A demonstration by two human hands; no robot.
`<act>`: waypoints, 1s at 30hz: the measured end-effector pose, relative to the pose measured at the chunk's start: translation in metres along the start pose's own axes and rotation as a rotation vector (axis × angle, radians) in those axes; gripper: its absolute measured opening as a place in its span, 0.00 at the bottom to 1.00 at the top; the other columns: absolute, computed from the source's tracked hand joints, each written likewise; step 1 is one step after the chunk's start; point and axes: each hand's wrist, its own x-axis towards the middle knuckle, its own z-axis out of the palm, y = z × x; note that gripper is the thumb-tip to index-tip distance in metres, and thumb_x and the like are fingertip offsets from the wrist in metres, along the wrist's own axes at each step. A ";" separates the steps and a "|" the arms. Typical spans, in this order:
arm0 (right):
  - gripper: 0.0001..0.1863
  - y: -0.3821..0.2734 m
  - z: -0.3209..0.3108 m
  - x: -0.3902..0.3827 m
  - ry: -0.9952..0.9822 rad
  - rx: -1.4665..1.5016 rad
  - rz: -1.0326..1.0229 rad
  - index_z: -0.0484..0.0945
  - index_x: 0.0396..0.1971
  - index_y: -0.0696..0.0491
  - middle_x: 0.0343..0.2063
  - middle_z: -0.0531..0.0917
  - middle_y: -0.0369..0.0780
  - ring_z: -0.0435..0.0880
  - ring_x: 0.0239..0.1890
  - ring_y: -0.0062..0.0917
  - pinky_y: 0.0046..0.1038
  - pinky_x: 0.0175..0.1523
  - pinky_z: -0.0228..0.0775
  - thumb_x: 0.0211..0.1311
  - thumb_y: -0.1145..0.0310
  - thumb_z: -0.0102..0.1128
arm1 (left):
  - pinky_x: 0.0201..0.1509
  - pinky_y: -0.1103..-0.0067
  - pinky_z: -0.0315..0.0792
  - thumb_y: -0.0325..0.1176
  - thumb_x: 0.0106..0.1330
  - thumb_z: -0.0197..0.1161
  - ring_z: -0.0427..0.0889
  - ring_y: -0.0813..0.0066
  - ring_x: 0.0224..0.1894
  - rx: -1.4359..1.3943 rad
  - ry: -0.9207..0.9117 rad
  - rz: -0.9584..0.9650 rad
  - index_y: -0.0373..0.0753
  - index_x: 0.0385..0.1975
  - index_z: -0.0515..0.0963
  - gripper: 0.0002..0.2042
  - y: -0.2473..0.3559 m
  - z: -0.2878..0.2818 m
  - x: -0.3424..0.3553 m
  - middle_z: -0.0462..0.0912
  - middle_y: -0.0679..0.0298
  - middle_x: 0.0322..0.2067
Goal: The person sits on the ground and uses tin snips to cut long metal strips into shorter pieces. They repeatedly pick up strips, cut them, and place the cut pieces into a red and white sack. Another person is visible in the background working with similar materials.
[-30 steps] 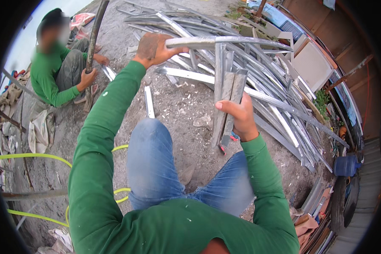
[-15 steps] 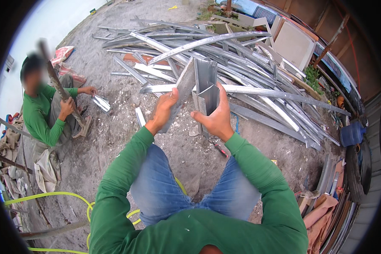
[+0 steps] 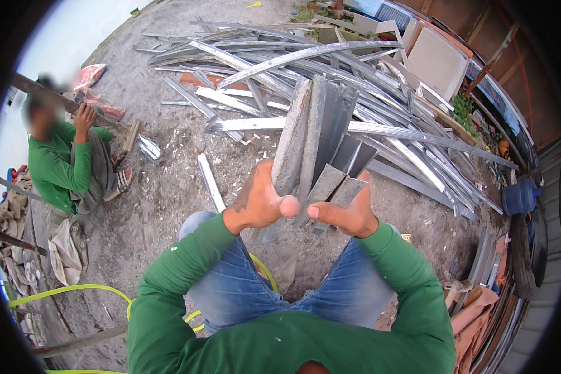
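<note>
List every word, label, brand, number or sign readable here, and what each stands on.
No text can be read.
Metal channels held in the left hand and right hand: no lettering visible.
Red-and-white sacks: any print is too small and blurred.
Small yellow-edged item at the right: too small to read.

A green shirt [image 3: 293,331] with long sleeves [image 3: 408,277] and close-fitting cuffs [image 3: 220,232] is worn, marked by small white spots [image 3: 173,249] on the left sleeve [image 3: 168,280] and the chest [image 3: 255,346]. Blue jeans [image 3: 240,283], paler in some places, are worn also. On the bare left hand [image 3: 258,202], a marking [image 3: 245,196] is seen.
</note>
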 end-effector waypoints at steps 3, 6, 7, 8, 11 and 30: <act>0.53 0.001 0.022 -0.007 0.046 0.118 0.058 0.56 0.71 0.60 0.61 0.73 0.45 0.75 0.63 0.30 0.36 0.68 0.67 0.48 0.64 0.80 | 0.60 0.70 0.75 0.87 0.56 0.47 0.82 0.65 0.56 0.115 0.169 0.124 0.25 0.66 0.69 0.61 -0.007 0.026 0.003 0.81 0.51 0.55; 0.51 0.002 0.026 -0.003 0.091 0.202 0.099 0.56 0.70 0.59 0.62 0.73 0.45 0.75 0.63 0.30 0.35 0.68 0.67 0.51 0.67 0.79 | 0.60 0.65 0.75 0.82 0.62 0.47 0.84 0.57 0.56 0.086 0.290 0.199 0.27 0.70 0.64 0.57 -0.012 0.033 0.014 0.83 0.48 0.53; 0.51 0.007 0.024 -0.001 0.101 0.187 0.088 0.55 0.70 0.59 0.62 0.73 0.45 0.75 0.63 0.30 0.35 0.68 0.67 0.51 0.67 0.79 | 0.65 0.65 0.71 0.80 0.66 0.43 0.80 0.55 0.62 0.079 0.239 0.212 0.28 0.75 0.54 0.57 -0.022 0.030 0.016 0.78 0.45 0.61; 0.52 0.012 0.024 0.001 0.104 0.175 0.086 0.55 0.71 0.59 0.62 0.73 0.45 0.75 0.64 0.30 0.35 0.69 0.67 0.50 0.66 0.80 | 0.67 0.65 0.69 0.80 0.66 0.43 0.77 0.55 0.65 0.025 0.278 0.226 0.28 0.76 0.50 0.57 -0.027 0.031 0.018 0.74 0.45 0.64; 0.53 0.024 0.019 0.015 0.096 0.138 0.058 0.55 0.71 0.58 0.63 0.73 0.46 0.75 0.64 0.30 0.35 0.69 0.66 0.50 0.64 0.82 | 0.74 0.67 0.62 0.77 0.70 0.41 0.68 0.56 0.72 -0.117 0.368 0.263 0.30 0.79 0.39 0.56 -0.042 0.035 0.025 0.62 0.45 0.72; 0.65 0.066 -0.014 0.060 -0.040 0.217 -0.094 0.41 0.80 0.57 0.76 0.57 0.50 0.65 0.74 0.38 0.39 0.74 0.63 0.60 0.28 0.63 | 0.72 0.65 0.67 0.61 0.56 0.75 0.78 0.50 0.64 0.424 0.153 -0.060 0.27 0.71 0.61 0.53 -0.036 -0.041 0.039 0.77 0.44 0.61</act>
